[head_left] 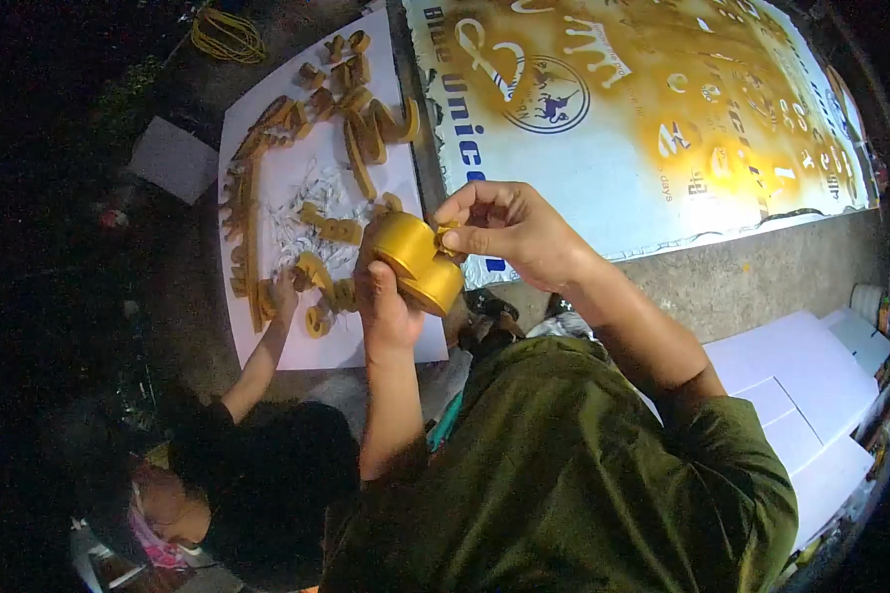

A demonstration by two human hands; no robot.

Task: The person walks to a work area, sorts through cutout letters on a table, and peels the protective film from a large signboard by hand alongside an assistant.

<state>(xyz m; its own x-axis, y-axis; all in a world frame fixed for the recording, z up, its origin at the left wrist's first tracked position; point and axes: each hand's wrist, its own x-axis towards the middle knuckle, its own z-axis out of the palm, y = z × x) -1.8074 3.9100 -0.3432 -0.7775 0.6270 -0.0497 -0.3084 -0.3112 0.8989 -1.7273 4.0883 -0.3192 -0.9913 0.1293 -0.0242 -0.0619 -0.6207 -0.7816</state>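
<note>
My left hand [391,311] is wrapped round a thick gold block letter [405,245] with rounded, smooth side walls, held up in front of me. At the letter's right side, the thumb and fingers of my right hand [514,232] pinch a small crumpled gold piece [447,238]. Whether that piece is attached to the letter, I cannot tell. Below and beyond my left hand, more gold letters [341,229] lie on a white board [405,341], around a heap of shredded white strips [316,198].
A co-worker's hand [285,289] reaches to the letters from the left. Across the far right lies a large printed panel [603,198] with gold overspray. White sheets [791,385] are stacked at right. A coiled yellow cord [227,37] and a grey sheet [173,158] lie at far left.
</note>
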